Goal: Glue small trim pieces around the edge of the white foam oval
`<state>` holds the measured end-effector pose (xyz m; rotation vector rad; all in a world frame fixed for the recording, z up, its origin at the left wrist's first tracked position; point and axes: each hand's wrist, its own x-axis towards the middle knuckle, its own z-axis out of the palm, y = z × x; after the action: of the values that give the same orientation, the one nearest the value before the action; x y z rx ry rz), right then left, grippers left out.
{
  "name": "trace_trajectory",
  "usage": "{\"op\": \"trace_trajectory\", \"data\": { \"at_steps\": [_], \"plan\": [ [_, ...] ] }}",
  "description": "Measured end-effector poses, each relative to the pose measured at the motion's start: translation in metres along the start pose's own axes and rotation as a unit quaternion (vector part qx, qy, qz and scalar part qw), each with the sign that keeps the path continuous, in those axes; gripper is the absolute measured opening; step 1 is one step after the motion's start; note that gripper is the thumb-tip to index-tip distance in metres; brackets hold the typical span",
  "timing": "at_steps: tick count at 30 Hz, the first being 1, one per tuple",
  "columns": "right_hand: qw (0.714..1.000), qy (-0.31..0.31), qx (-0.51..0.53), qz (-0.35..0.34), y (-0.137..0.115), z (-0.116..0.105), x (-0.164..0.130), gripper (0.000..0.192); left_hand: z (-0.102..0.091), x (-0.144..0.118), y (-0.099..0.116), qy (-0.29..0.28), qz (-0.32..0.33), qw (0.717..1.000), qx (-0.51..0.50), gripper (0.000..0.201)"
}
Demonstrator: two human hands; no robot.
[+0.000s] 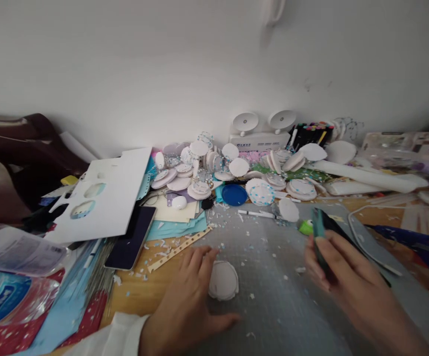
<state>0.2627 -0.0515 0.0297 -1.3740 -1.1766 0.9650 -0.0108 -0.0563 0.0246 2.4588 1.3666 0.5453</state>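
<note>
Left hand (190, 296) lies open and flat on the grey cutting mat (273, 296), fingertips touching a white foam disc (223, 281); right hand (342, 277) grips a teal cutter (318, 232).

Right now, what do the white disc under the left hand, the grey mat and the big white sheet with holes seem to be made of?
White disc: probably foam or layered card, matte, with a visibly thick edge. Grey mat: looks like a rubbery or vinyl cutting mat, dull, with a faint grid. White sheet: seems to be stiff foam board or card, flat and matte, with clean round cut-outs.
</note>
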Motion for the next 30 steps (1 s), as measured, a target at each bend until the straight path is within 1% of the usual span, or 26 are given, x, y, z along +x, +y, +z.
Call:
{"op": "trace_trajectory", "data": {
  "at_steps": [2, 4, 6, 8, 10, 12, 15, 18, 21, 24, 27, 29, 30],
  "plan": [
    [0.999, -0.038, -0.004, 0.018, -0.001, 0.000, 0.016, 0.036, 0.005, 0.009, -0.008, -0.050, -0.017, 0.998, -0.018, 0.081],
    [0.998, -0.056, -0.003, 0.029, -0.002, 0.005, 0.031, 0.038, 0.007, 0.017, -0.014, -0.068, -0.013, 0.997, -0.043, 0.069],
    [0.998, -0.058, -0.005, 0.027, -0.002, 0.010, 0.044, 0.043, 0.004, 0.022, -0.019, -0.065, 0.001, 0.995, -0.077, 0.065],
    [0.998, -0.063, 0.007, 0.018, -0.002, 0.014, 0.053, 0.046, -0.003, 0.024, -0.024, -0.059, 0.017, 0.991, -0.115, 0.066],
    [0.997, -0.072, 0.033, 0.013, 0.000, 0.016, 0.058, 0.044, -0.009, 0.024, -0.027, -0.047, 0.035, 0.987, -0.147, 0.070],
    [0.994, -0.084, 0.071, 0.015, 0.004, 0.016, 0.058, 0.039, -0.012, 0.023, -0.030, -0.025, 0.048, 0.984, -0.168, 0.076],
    [0.988, -0.104, 0.111, 0.029, 0.014, 0.018, 0.050, 0.034, -0.009, 0.021, -0.034, 0.018, 0.056, 0.981, -0.185, 0.088],
    [0.980, -0.138, 0.136, 0.047, 0.023, 0.023, 0.036, 0.032, -0.004, 0.017, -0.038, 0.027, 0.061, 0.978, -0.199, 0.094],
    [0.966, -0.184, 0.159, 0.093, 0.028, 0.028, 0.023, 0.028, -0.002, 0.013, -0.040, 0.014, 0.075, 0.974, -0.212, 0.088],
    [0.955, -0.202, 0.176, 0.125, 0.027, 0.027, 0.019, 0.026, -0.002, 0.010, -0.042, 0.027, 0.084, 0.972, -0.218, 0.079],
    [0.954, -0.212, 0.179, 0.114, 0.024, 0.022, 0.023, 0.027, -0.002, 0.009, -0.043, 0.039, 0.090, 0.971, -0.219, 0.076],
    [0.964, -0.198, 0.148, 0.099, 0.021, 0.018, 0.026, 0.026, 0.000, 0.009, -0.045, 0.035, 0.093, 0.970, -0.220, 0.078],
    [0.972, -0.185, 0.115, 0.090, 0.020, 0.018, 0.027, 0.025, 0.000, 0.009, -0.046, 0.031, 0.094, 0.970, -0.221, 0.080]
  ]
}}
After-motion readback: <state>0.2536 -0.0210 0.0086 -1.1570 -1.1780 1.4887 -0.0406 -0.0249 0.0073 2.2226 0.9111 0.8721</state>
